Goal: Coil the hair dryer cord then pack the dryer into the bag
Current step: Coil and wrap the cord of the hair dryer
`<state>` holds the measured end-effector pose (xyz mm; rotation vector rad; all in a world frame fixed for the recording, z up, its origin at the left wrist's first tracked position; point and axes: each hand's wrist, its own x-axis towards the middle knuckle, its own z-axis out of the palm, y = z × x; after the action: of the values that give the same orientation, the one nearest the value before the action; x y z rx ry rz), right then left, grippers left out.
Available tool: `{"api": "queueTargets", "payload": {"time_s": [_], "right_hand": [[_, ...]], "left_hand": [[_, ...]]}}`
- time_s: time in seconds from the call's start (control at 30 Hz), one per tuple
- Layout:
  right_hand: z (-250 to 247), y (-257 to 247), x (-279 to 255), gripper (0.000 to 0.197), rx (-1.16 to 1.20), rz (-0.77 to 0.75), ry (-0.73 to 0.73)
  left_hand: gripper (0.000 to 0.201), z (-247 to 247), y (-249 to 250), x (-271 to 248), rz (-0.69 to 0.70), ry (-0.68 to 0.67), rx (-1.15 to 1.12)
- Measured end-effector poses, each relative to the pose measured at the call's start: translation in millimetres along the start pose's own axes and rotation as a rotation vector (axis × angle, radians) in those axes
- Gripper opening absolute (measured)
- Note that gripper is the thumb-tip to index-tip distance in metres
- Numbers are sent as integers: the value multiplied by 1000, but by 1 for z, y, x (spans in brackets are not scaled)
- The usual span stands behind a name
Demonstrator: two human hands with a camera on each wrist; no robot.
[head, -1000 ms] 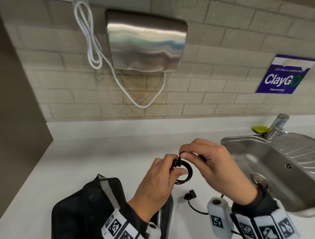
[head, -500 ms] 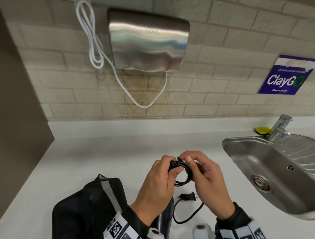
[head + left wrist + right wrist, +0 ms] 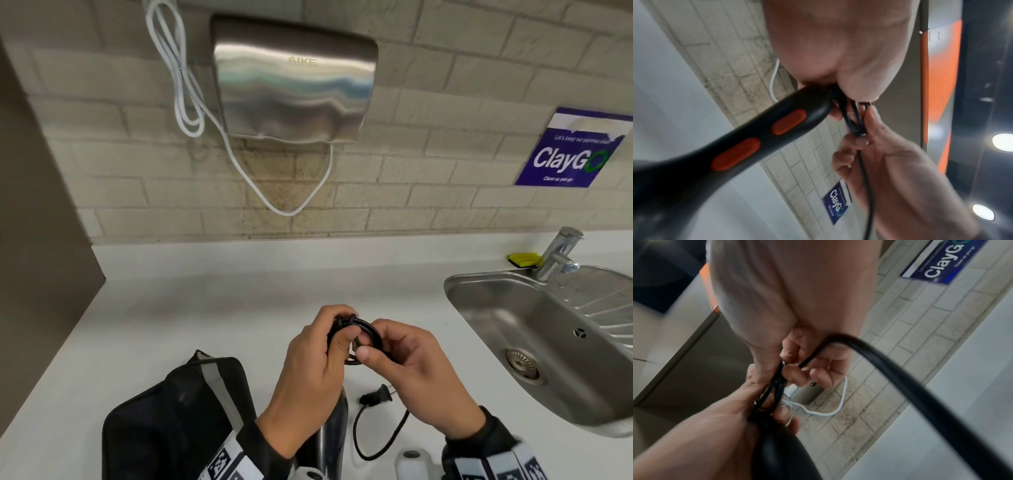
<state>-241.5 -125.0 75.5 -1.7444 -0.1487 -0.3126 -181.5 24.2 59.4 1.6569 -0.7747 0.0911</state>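
A black hair dryer (image 3: 760,138) with two orange buttons hangs handle-up from my left hand (image 3: 318,353), which grips the handle end and the small loops of black cord (image 3: 368,334) coiled there. My right hand (image 3: 397,356) pinches the same coil from the right, the loose cord (image 3: 900,378) running out under its palm. The plug (image 3: 376,396) lies on the white counter (image 3: 205,308) below the hands, with a slack loop of cord beside it. A black bag (image 3: 171,421) with a grey stripe lies on the counter at the lower left, under my left forearm.
A steel sink (image 3: 534,342) with a tap (image 3: 558,253) and a yellow sponge (image 3: 524,258) is at the right. A steel hand dryer (image 3: 294,78) with a white cable (image 3: 181,75) hangs on the brick wall. A dark panel borders the counter's left.
My right hand has come down from above the coil to its right side and now pinches it lower. The plug and its slack cord have shifted a little on the counter.
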Motion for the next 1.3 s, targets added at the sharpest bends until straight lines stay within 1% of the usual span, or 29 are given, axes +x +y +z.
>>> {"api": "queueTargets", "payload": {"time_s": [0.1,0.2,0.23,0.3,0.33,0.37,0.43,0.47,0.5,0.57,0.6,0.63,0.67,0.7,0.77,0.83,0.9,0.93,1.0,1.07,1.2,1.27,1.3], "right_hand": [[-5,-6,3,5,-83,7,-24],[-4,-8,3,14,-169,-18,15],[-2,-8,3,20,-198,-44,63],[3,-5,1,32,-235,-122,215],[7,-3,0,32,-292,-190,284],[10,0,-1,28,-393,-285,331],[15,9,-2,12,-638,-456,369],[16,13,-2,8,-732,-486,399],[17,17,-3,9,-796,-489,441],[22,20,-5,15,-855,-460,498],[25,19,-6,16,-844,-435,494],[29,16,-9,16,-792,-387,471],[33,10,-11,14,-695,-301,448],[35,3,-13,14,-564,-181,424],[34,-11,-14,21,-303,49,345],[27,-22,-16,30,-62,169,279],[22,-28,-21,37,1,191,261],[19,-28,-24,40,-11,177,270],[14,-26,-32,52,-41,133,298],[9,-26,-40,61,61,120,308],[1,-28,-56,52,348,145,328],[-2,-30,-61,53,453,141,341],[-4,-32,-63,55,497,166,358]], "left_hand": [[20,-4,6,1,-20,-4,-29],[29,-4,10,1,-90,-1,-124],[32,-4,11,2,-113,4,-160],[36,-4,13,2,-149,15,-205],[36,-4,14,3,-159,16,-227],[35,-4,14,3,-169,17,-245],[35,-4,13,4,-178,21,-254],[35,-4,12,4,-176,21,-253],[34,-3,11,5,-171,20,-257],[31,-3,11,4,-155,16,-253],[30,-2,11,4,-147,18,-239],[30,-1,11,4,-140,32,-215],[30,0,11,4,-129,61,-188],[30,2,10,4,-118,96,-163],[34,5,6,4,-87,148,-111],[35,11,-1,3,-59,164,-63],[31,15,-7,3,-53,152,-25],[30,17,-9,3,-57,151,1],[31,20,-13,4,-61,164,77],[33,20,-14,6,-61,181,125],[38,14,-19,16,-74,224,143],[42,9,-23,21,-56,241,201],[40,8,-25,22,-45,244,221]]}}
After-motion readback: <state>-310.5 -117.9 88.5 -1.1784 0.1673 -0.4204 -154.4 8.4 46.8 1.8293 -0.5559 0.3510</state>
